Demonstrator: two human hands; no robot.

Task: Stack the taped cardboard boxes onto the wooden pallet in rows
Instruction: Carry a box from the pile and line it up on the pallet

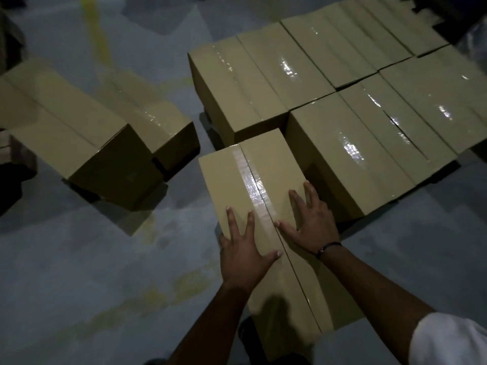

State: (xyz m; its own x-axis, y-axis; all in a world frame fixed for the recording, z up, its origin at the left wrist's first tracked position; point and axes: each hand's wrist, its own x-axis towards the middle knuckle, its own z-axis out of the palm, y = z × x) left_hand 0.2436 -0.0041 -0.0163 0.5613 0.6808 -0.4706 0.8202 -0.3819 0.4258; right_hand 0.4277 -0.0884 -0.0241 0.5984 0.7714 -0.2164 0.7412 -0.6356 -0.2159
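A long taped cardboard box [232, 175] lies lengthwise in front of me, its far end against the rows of taped boxes [342, 83]. My left hand [243, 248] presses flat on its top, left of the tape seam, fingers spread. My right hand [309, 219] lies flat on the right half of the top, fingers straight. The rows of boxes hide the pallet; only a dark strip shows under their near edge [427, 177].
Two more taped boxes [87, 133] sit on the grey floor at the left. A faded yellow line [101, 40] runs across the floor. Bare floor lies at the lower left. A dark shape stands at the far left edge.
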